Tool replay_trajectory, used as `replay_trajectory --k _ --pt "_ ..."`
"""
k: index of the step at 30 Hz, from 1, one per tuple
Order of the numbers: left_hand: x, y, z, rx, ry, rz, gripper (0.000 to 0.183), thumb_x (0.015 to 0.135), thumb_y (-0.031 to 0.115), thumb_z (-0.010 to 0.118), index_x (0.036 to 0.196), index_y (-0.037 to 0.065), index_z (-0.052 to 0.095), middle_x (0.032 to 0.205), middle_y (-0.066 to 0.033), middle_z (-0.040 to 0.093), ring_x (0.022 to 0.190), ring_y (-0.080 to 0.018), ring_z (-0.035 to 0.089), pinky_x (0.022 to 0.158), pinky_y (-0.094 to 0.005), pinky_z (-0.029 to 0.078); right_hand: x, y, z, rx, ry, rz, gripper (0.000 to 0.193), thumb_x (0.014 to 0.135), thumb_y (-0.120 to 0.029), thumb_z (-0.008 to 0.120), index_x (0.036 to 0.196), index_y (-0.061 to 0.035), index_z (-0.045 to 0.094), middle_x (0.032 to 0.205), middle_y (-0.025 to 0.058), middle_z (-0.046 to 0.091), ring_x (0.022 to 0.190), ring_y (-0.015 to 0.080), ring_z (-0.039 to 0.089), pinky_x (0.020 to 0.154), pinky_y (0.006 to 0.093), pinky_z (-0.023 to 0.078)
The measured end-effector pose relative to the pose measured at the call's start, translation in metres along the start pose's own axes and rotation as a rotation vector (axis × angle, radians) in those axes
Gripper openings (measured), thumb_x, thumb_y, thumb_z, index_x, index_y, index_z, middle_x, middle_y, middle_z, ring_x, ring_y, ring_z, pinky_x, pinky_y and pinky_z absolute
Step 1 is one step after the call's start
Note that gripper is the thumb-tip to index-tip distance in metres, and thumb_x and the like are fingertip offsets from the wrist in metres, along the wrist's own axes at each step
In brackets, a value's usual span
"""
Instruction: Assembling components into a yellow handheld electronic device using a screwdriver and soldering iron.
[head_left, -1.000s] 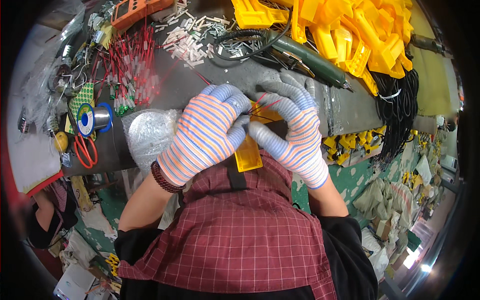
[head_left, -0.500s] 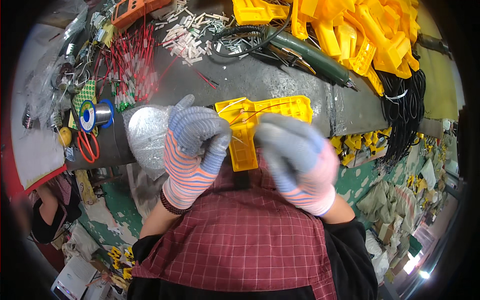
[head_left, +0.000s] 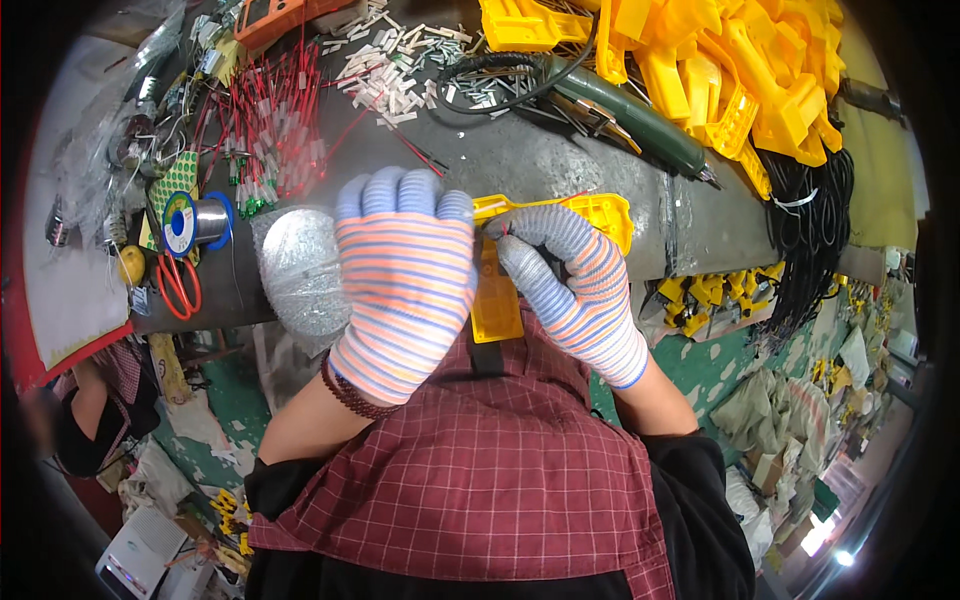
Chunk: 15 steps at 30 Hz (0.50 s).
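A yellow plastic housing half [head_left: 497,305], shaped like a handle with a wider head, lies at the table's near edge, partly covered by both gloved hands. My left hand [head_left: 405,285], in a striped glove, has its back up over the housing's left side. Its fingers are curled down and pressed together, so their tips and anything in them are hidden. My right hand [head_left: 575,280] pinches thumb and forefinger together above the middle of the housing. A bit of thin red wire [head_left: 505,230] shows at those fingertips.
A solder spool [head_left: 210,222], orange-handled scissors [head_left: 178,288] and a bubble-wrap bundle [head_left: 300,262] lie left. Red wires [head_left: 275,125] and small white pieces [head_left: 385,75] spread behind. A green power screwdriver [head_left: 630,120], yellow housings [head_left: 720,70] and black cables [head_left: 815,220] occupy the right.
My left hand has turned its back upward and moved right over the housing. My right hand has moved slightly left, its fingertips now closed at the housing's middle.
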<state>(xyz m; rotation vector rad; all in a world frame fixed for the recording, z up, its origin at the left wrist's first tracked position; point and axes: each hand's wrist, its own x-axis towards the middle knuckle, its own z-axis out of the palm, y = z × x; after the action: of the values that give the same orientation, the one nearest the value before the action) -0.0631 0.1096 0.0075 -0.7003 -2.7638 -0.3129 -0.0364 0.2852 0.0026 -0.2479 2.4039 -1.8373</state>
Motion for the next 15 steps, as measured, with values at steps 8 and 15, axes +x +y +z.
replay_trajectory --k 8,15 --pt "-0.01 -0.012 0.013 -0.342 0.052 -0.18 0.011 0.075 0.011 0.069 0.084 0.006 0.064 0.085 -0.0101 0.062 0.084 -0.0297 0.06 0.076 -0.0411 0.048 0.007 -0.005 0.004 -0.032 0.036 0.055 0.015 0.087 -0.011 0.064 0.097 0.001 0.067 0.09 0.016 0.067 0.081 0.0328 0.065 0.074 0.0369 0.051" --pt "-0.015 -0.018 0.011 -1.023 0.081 -0.538 0.01 0.082 0.009 0.073 0.088 0.002 0.068 0.085 -0.0114 0.067 0.074 -0.0213 0.065 0.068 -0.0317 0.052 0.015 -0.009 0.015 -0.176 0.027 -0.028 0.015 0.085 -0.012 0.063 0.093 -0.0007 0.068 0.09 0.0146 0.067 0.081 0.0336 0.065 0.073 0.0383 0.052"
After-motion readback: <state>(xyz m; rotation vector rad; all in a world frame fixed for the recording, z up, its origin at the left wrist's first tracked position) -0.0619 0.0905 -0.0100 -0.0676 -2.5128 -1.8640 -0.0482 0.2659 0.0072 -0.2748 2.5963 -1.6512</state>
